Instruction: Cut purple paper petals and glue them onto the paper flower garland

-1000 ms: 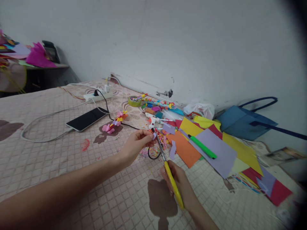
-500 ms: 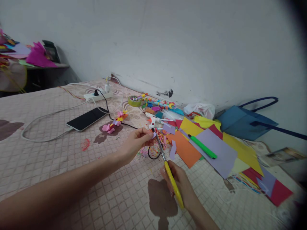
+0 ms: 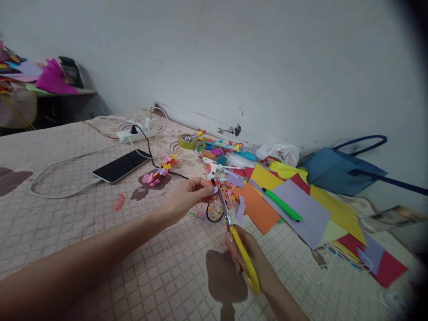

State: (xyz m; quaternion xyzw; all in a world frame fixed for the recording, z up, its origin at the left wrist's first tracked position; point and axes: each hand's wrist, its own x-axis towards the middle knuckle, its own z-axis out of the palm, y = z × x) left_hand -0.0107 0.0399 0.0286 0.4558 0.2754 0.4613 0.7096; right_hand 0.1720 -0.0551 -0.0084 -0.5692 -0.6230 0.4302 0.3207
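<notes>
Head view: the left hand (image 3: 189, 198) pinches a small lilac paper piece (image 3: 214, 190) between thumb and fingertips, holding it above a scatter of coloured paper clippings (image 3: 199, 213). The right hand (image 3: 254, 248) is closed around the yellow-handled scissors (image 3: 234, 232), which slant away from the person, blades reaching up to the lilac paper piece; whether the blades touch it cannot be told. The scissors' handles stand slightly parted within the grip.

Just beyond the fingertips lies a white hot glue gun (image 3: 213, 171), and beside the blades a narrow lilac strip (image 3: 240, 209) lies near an orange sheet (image 3: 262, 211). Farther right, a green marker (image 3: 282, 205) rests across a lilac sheet (image 3: 309, 216), among yellow and red sheets, with a blue bag (image 3: 337, 171) behind them against the wall.

To the left of the hands, a cluster of pink, lilac and yellow paper flowers (image 3: 163, 170) lies on the grid-patterned cloth (image 3: 157, 285). Near it is a smartphone (image 3: 121, 167) with a white cable plugged in; a white power strip (image 3: 143, 134) sits behind.
</notes>
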